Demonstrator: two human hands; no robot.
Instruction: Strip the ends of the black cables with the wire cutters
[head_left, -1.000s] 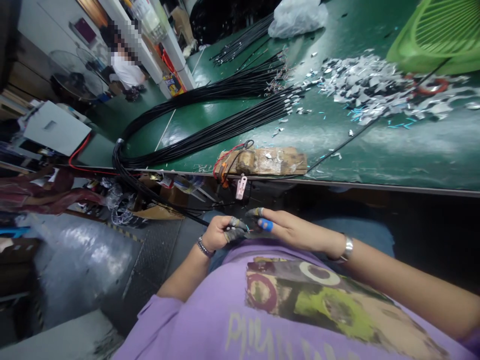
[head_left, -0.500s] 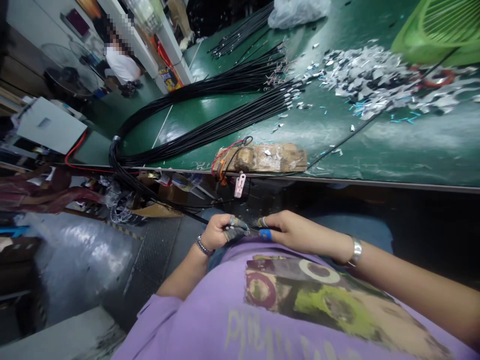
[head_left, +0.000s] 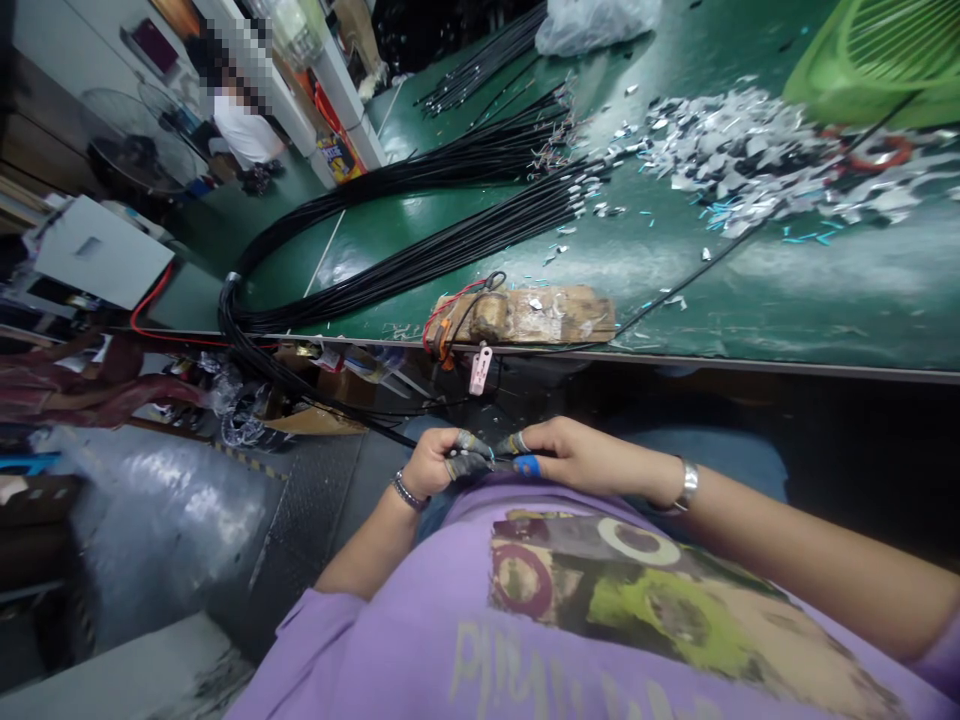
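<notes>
Both hands meet in front of my chest, below the bench edge. My left hand (head_left: 435, 466) is closed, its taped fingertips pinching a thin black cable (head_left: 352, 415) that runs up and left to the bundle. My right hand (head_left: 574, 457) is closed too, its thumb and forefinger in blue and grey finger covers pinched at the same cable's end, right against the left fingertips. What exactly sits between the fingertips is too small to make out. A large bundle of black cables (head_left: 420, 260) lies across the green bench (head_left: 787, 300) and loops over its left edge.
A taped wooden block with red and black wires (head_left: 525, 315) sits at the bench's front edge. A heap of white and blue scraps (head_left: 742, 165) lies at the back right beside a green basket (head_left: 885, 55). A white plastic bag (head_left: 596, 22) is further back. Another person (head_left: 240, 120) sits far left.
My right hand's fingers, stretched out a second ago, have curled into a pinch against my left fingertips. The left hand has stayed in place.
</notes>
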